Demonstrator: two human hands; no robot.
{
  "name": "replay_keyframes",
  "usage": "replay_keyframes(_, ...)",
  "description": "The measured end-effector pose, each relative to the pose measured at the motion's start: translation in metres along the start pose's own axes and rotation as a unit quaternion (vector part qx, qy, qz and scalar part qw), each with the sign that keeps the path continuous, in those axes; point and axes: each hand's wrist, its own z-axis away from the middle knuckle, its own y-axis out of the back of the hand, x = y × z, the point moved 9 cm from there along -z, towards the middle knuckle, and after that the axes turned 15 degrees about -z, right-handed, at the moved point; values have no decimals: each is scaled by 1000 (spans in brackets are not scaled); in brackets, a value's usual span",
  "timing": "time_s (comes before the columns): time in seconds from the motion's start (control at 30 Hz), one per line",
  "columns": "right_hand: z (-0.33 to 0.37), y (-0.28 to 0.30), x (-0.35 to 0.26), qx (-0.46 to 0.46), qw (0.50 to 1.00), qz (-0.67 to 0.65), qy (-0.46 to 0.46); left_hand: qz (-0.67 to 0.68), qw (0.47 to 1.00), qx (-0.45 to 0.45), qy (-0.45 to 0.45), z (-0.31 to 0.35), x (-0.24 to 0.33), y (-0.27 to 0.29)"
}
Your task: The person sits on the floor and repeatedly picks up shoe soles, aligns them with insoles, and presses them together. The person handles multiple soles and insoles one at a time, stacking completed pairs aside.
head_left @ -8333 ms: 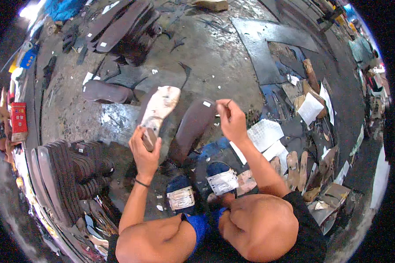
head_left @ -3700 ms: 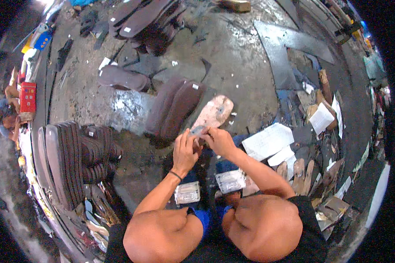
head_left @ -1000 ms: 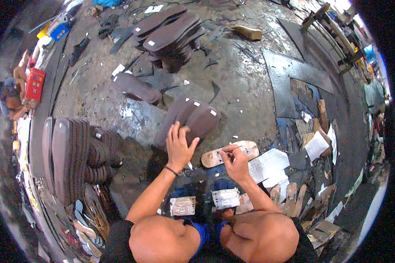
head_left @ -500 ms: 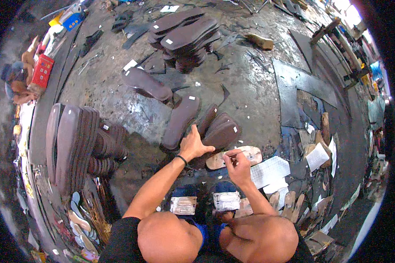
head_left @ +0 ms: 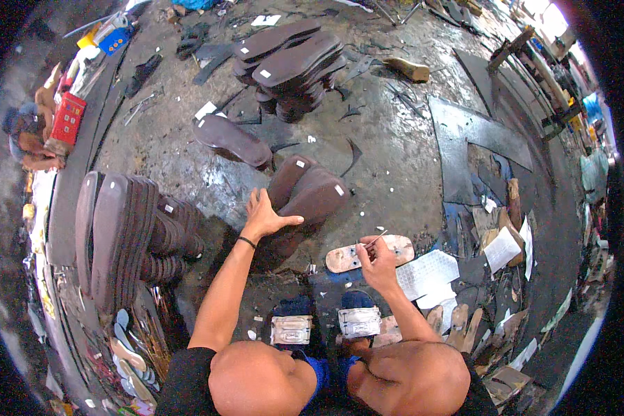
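Observation:
My left hand [head_left: 265,216] is at the near left edge of a small group of dark brown shoe soles [head_left: 316,195]. Its fingers are spread and the thumb stands apart, by the near edge of the soles; whether it touches them is unclear. My right hand [head_left: 379,265] is closed in a pinch around a thin pale stick [head_left: 376,238], whose kind I cannot make out. Beneath that hand lies a pale, sole-shaped board [head_left: 340,259] with small dark holes, partly covered by the fingers.
A tall row of brown soles [head_left: 111,236] stands at left. Another stack [head_left: 295,66] and a separate sole pile [head_left: 232,141] lie farther off. White papers [head_left: 430,274] and dark sheet offcuts [head_left: 457,139] are at right. Another person [head_left: 31,139] sits at far left beside a red crate [head_left: 68,118].
My left hand has moved left, and the soles near it now lie closer together and farther left. My right hand stays over the board, and the thin stick shows more clearly.

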Motion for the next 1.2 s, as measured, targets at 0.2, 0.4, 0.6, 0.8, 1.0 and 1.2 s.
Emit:
replay_keyframes(0.2, 2, -8, 10, -16, 1000, -21, -6, 81, 994, -8, -66, 6, 31, -5)
replay_keyframes(0.4, 0, -8, 50, 8, 998, -42, -41, 92, 992, -4, -85, 39, 73, -18)
replay_keyframes(0.6, -3, 14, 107, 39, 994, -76, -64, 4, 983, -92, -156, 72, 138, -32)
replay_keyframes(0.8, 3, 10, 76, 41, 978, -150, -137, -105, 978, 84, -161, 90, 79, -10)
replay_keyframes(1.0, -3, 21, 50, 45, 981, -152, -115, 288, 927, 180, -160, 103, 79, 12)
replay_keyframes(1.2, -15, 12, 53, 31, 986, -137, -89, 323, 890, 217, -240, 98, 46, -15)
